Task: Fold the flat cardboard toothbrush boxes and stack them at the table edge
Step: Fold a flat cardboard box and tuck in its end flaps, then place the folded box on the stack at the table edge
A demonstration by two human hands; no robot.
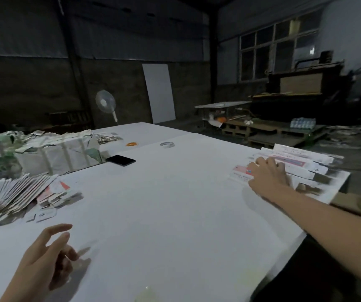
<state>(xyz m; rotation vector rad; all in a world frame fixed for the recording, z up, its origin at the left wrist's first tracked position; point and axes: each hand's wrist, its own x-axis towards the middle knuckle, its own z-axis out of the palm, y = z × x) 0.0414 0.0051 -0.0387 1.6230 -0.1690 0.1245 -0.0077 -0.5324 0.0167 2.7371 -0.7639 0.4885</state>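
Head view shows us a wide white table [164,203] in a dim workshop, with a fan [106,103], a white board [158,93] against the wall and pallets [262,129] beyond. A black phone [120,160] and two tape rolls [167,144] lie far out. Our right hand [268,175] rests with fingers spread on the stacked folded boxes [301,164] at the right edge. Our left hand [46,258] hovers relaxed and holds nothing, near the flat boxes [12,195] fanned at left.

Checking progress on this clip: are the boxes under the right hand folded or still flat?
Folded: the boxes under the right hand show long side walls, stacked at the table edge.
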